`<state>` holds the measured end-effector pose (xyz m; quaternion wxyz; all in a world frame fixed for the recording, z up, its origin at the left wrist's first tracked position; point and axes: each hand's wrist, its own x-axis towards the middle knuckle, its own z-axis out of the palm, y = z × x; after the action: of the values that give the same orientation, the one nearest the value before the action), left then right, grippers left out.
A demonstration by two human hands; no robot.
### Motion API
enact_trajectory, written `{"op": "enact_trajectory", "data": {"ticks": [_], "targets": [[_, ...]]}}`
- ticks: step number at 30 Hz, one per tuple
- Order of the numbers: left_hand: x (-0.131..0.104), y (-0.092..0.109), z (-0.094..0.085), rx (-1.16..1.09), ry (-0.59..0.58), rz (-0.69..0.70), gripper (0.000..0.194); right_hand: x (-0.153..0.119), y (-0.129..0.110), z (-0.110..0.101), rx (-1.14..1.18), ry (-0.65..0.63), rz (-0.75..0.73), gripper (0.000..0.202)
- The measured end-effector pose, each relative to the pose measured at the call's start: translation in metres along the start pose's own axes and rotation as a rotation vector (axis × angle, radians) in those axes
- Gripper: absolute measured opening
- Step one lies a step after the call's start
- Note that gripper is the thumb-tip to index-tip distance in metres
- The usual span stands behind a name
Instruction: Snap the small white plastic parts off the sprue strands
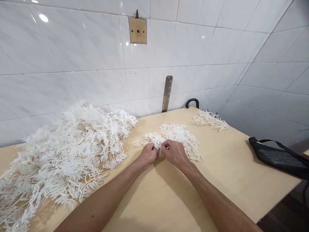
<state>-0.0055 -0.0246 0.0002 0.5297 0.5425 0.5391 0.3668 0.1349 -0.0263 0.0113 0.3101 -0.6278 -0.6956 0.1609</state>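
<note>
Big pile [65, 154] of white plastic sprigs, left. Centre: left hand [148, 154] and right hand [175, 152], both pinching one sprig [158, 141] at near edge of small heap [180, 137]. Best gripped close together, pulled apart gently. Few sprigs [210, 120] far right; black bag [275, 156] at right edge of table [169, 193].

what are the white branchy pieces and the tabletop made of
White branchy pieces: likely moulded plastic, matte white; thin stiff stems with short side prongs, the same shape repeated through the big pile. Tabletop: looks like wood or plywood, pale tan, smooth with a dull sheen; no grain is clear enough to confirm.
</note>
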Motion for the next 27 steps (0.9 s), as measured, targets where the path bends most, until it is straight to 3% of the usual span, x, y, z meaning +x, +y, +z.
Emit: {"op": "enact_trajectory", "data": {"ticks": [6, 12, 14, 18, 20, 23, 27], "targets": [[-0.003, 0.004, -0.001, -0.086, -0.047, -0.079, 0.022, 0.011, 0.023, -0.006, 0.022, 0.236, 0.064, 0.011], [-0.001, 0.006, -0.008, -0.272, -0.034, -0.129, 0.030, 0.023, 0.054, -0.031, -0.059, 0.425, 0.128, 0.028], [0.000, 0.005, -0.008, -0.295, -0.023, -0.123, 0.029, 0.021, 0.047, -0.033, 0.002, 0.365, 0.080, 0.029], [0.001, 0.004, -0.008, -0.305, -0.019, -0.094, 0.021, 0.008, 0.021, -0.020, 0.246, -0.073, 0.031, 0.031], [0.000, 0.004, -0.007, -0.314, -0.012, -0.082, 0.020, 0.003, 0.013, -0.012, 0.278, -0.185, 0.006, 0.029], [0.000, 0.004, -0.007, -0.347, -0.030, -0.058, 0.023, 0.002, 0.014, -0.004, 0.335, -0.258, 0.013, 0.028], [0.002, 0.002, -0.006, -0.369, -0.038, -0.020, 0.017, 0.003, 0.021, 0.000, 0.503, -0.253, 0.111, 0.022]]}}
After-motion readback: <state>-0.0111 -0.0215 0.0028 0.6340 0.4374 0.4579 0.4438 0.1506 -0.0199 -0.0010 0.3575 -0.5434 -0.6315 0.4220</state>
